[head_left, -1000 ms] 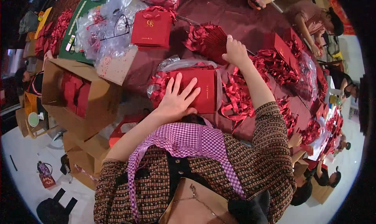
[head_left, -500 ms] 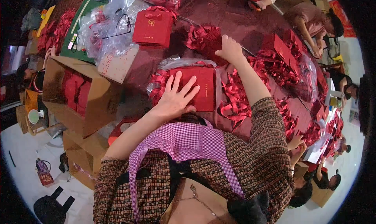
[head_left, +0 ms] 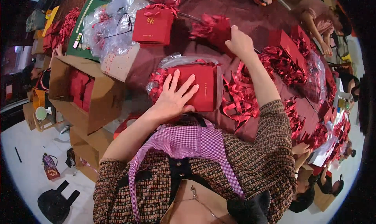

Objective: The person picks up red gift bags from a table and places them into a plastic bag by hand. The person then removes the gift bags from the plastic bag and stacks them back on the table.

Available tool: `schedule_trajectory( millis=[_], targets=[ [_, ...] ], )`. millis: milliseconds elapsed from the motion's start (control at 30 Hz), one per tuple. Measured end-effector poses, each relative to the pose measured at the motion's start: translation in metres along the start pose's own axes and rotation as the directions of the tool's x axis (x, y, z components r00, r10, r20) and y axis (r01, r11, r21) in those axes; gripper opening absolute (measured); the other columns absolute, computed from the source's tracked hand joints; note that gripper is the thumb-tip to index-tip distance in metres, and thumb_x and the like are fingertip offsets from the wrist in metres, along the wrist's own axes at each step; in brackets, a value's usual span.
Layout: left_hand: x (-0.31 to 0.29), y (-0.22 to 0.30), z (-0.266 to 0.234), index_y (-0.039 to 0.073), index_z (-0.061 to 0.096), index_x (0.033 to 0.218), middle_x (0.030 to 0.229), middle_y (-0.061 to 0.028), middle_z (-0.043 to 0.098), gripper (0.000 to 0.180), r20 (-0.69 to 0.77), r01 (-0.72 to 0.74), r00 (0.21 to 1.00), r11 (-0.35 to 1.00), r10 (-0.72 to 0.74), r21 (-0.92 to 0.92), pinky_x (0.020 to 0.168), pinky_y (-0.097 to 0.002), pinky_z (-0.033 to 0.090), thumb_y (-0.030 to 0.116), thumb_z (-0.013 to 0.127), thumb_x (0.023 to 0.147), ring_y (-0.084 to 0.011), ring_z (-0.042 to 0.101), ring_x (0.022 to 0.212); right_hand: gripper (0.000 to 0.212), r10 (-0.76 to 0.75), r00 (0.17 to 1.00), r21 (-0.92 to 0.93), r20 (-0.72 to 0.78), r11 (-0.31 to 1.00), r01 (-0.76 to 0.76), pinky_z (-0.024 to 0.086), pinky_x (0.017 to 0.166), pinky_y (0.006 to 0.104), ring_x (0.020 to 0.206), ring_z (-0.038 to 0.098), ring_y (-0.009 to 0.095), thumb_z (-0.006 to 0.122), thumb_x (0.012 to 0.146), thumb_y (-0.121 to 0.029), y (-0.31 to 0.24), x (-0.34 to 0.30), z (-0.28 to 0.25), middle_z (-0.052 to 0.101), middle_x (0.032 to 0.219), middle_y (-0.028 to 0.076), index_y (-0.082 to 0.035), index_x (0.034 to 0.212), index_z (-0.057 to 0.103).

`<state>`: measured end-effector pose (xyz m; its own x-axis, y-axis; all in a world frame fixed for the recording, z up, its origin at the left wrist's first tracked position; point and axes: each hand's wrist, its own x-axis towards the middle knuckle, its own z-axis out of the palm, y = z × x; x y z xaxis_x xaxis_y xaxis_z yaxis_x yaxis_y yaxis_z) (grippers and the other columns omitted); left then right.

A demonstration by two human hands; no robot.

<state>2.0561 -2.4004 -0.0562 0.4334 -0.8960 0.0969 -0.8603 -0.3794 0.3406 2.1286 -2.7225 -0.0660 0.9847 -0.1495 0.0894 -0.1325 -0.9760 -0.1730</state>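
Note:
My left hand (head_left: 175, 94) lies flat, fingers spread, on a stack of red paper gift bags (head_left: 205, 85) close in front of me. Clear plastic (head_left: 178, 61) wraps around the far side of that stack, and red ribbon shows at its left. Farther off and to the right, my right hand (head_left: 239, 43) is closed on the edge of some red gift bags (head_left: 219, 32), whose ribbon handles trail leftward. Motion blurs these bags, and my fingertips are partly hidden behind them.
Another red bag stack (head_left: 152, 26) stands far left, beside crumpled clear plastic (head_left: 109, 30). An open cardboard box (head_left: 103, 102) holding red bags is at left. Loose red ribbons (head_left: 239, 98) and more red bags (head_left: 286, 45) lie right. Other people work around the table (head_left: 231, 0).
My right hand has shifted slightly right and away from me, and the bags in it have swung and blurred. My left hand has stayed on its stack.

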Motion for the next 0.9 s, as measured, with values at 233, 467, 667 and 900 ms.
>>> schedule_trajectory(
  millis=[233, 467, 667, 900],
  targets=[
    [-0.001, 0.000, 0.003, 0.010, 0.047, 0.134, 0.149, -0.0151, 0.028, 0.077, -0.030, -0.045, 0.998, 0.998, 0.047, 0.053, 0.104, -0.0649, 0.020, 0.053, 0.065, 0.073, -0.0534, 0.022, 0.132, 0.022, 0.051, 0.993, -0.098, 0.106, 0.994, -0.040, 0.052, 0.068, 0.0485, 0.078, 0.066, 0.038, 0.051, 0.076, -0.007, 0.017, -0.014, 0.032, 0.065, 0.083, 0.024, 0.001, 0.095, 0.048],
    [0.002, 0.000, 0.011, 0.010, 0.051, 0.131, 0.148, -0.0146, 0.030, 0.074, -0.116, -0.080, 0.990, 0.995, 0.086, 0.053, 0.103, -0.0636, 0.024, 0.053, 0.066, 0.073, -0.0521, 0.025, 0.131, 0.035, 0.500, 0.777, 0.919, 0.382, -0.115, -0.378, 0.055, 0.077, 0.0379, 0.087, 0.067, 0.026, 0.071, 0.076, -0.008, 0.058, -0.055, -0.035, 0.068, 0.102, 0.011, 0.000, 0.109, 0.063],
    [-0.005, -0.011, 0.017, 0.011, 0.048, 0.133, 0.148, -0.0149, 0.030, 0.072, -0.144, -0.069, 0.987, 0.996, 0.076, 0.053, 0.104, -0.0637, 0.021, 0.054, 0.062, 0.077, -0.0511, 0.023, 0.132, 0.035, 0.599, 0.585, 0.789, 0.547, -0.601, -0.123, 0.054, 0.085, 0.0431, 0.097, 0.065, 0.028, 0.067, 0.083, -0.015, -0.011, -0.130, -0.067, 0.066, 0.110, 0.012, -0.004, 0.116, 0.060],
    [-0.001, -0.008, 0.016, 0.013, 0.047, 0.135, 0.147, -0.0137, 0.032, 0.070, -0.151, -0.046, 0.987, 0.998, 0.052, 0.042, 0.103, -0.0630, 0.022, 0.055, 0.058, 0.081, -0.0525, 0.025, 0.131, 0.036, 0.494, 0.699, 0.659, 0.517, -0.751, 0.043, 0.049, 0.094, 0.0454, 0.103, 0.062, 0.031, 0.061, 0.089, -0.023, -0.114, -0.192, -0.081, 0.063, 0.115, 0.016, 0.000, 0.117, 0.059]
  ],
)
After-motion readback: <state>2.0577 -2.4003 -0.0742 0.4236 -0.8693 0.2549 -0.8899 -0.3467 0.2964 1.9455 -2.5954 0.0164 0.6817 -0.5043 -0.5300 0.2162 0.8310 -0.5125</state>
